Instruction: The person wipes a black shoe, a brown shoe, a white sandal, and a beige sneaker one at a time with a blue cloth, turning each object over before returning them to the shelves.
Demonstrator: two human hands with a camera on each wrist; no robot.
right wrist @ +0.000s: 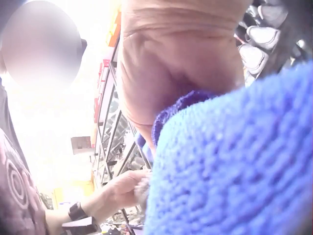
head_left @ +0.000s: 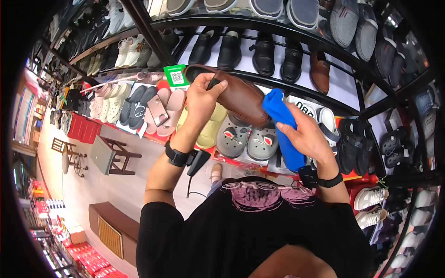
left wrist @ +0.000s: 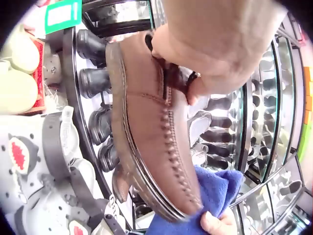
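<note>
A brown leather shoe is held up in front of the shelves, its toe pointing right in the head view. My left hand grips it at the opening, thumb on the outside near a dark elastic patch. In my right hand is a bunched blue cloth, its upper end against the shoe's toe. The left wrist view shows the cloth at the toe of the shoe, with stitching along the upper. Close up in the right wrist view, the fuzzy cloth covers most of the fingers.
Below the shoe sit grey clogs, yellow-green slippers and pink slides. Black shoes and another brown shoe line the shelf behind. A green QR-code card stands at the shelf edge. A stool is on the floor at left.
</note>
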